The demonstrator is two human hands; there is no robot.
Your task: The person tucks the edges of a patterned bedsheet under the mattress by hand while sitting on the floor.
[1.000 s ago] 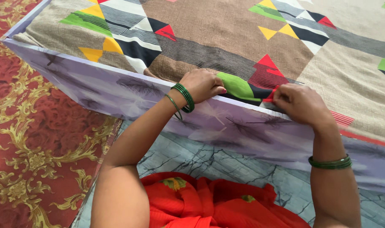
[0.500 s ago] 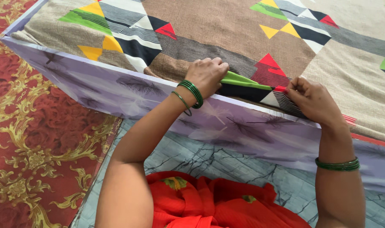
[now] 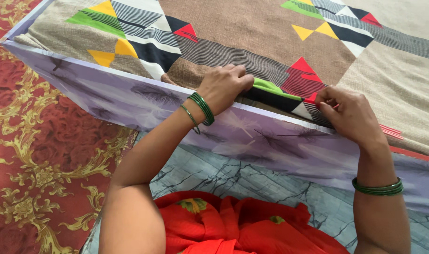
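Note:
A patterned sheet [image 3: 252,33] in brown and beige, with green, yellow, red and black triangles, covers the top of a mattress [image 3: 129,101] whose side is lilac with a grey feather print. My left hand [image 3: 224,87] grips the sheet's edge at the mattress's near top edge, fingers curled over the fabric. About a hand's width to the right, my right hand [image 3: 348,115] pinches the same edge, fingertips pressed into the fold. Green bangles ring both wrists.
A red carpet with gold scrollwork [image 3: 40,155] lies to the left of the mattress. A grey marbled surface [image 3: 233,176] runs below the mattress side. Red cloth of my clothing [image 3: 233,226] fills the bottom middle.
Both hands have shifted slightly along the mattress edge and pressed the sheet's edge further down, my left hand's fingers curling tighter over the fabric.

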